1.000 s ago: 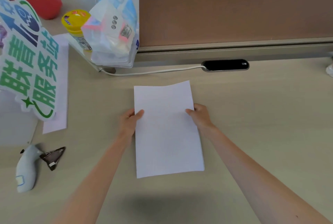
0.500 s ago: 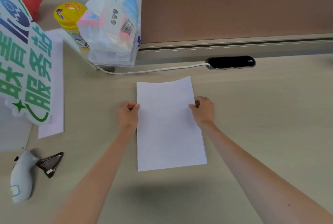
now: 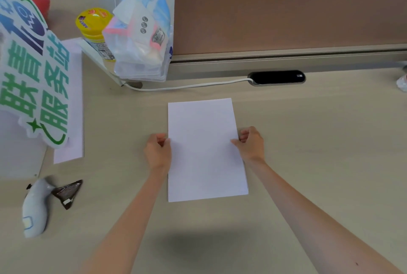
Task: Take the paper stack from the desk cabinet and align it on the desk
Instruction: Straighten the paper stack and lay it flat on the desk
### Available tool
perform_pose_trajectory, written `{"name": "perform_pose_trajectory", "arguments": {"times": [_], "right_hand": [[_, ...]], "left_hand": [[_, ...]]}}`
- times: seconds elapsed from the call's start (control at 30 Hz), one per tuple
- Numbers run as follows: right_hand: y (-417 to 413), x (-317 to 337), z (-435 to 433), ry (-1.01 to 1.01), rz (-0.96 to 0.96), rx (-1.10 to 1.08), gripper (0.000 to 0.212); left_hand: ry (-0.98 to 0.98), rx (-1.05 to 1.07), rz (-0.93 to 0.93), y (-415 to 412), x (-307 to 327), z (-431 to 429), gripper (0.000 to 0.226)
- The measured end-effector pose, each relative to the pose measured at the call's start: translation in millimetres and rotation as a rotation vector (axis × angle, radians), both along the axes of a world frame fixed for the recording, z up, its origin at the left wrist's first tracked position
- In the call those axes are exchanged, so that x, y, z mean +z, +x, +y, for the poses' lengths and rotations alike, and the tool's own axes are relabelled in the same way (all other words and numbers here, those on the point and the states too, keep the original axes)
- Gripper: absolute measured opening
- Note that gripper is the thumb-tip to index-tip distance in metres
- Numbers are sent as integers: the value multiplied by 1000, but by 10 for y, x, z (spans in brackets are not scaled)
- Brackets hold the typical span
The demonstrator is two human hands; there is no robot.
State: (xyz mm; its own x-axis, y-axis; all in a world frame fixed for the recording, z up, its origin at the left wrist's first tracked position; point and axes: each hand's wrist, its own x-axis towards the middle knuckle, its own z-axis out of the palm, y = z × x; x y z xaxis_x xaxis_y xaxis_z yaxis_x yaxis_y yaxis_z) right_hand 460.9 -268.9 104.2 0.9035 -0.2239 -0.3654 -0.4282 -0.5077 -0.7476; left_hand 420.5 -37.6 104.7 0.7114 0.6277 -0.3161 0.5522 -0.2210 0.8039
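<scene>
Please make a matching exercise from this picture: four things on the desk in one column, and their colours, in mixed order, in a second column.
Things:
1. paper stack
2. jar lid
3. cable port
4. partition panel

Colours:
a. black
b. brown
c. white
d. yellow

Pairs: 1-c, 2-d, 3-a, 4-b
</scene>
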Motion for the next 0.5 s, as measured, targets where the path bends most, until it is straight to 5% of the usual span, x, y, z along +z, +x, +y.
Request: {"name": "perform_pose_trajectory", "arguments": {"times": [0.5], "right_hand": [[-1027, 73, -33, -238, -5, 19, 13]], "left_hand": [[65, -25, 111, -900, 53, -222, 25]]}}
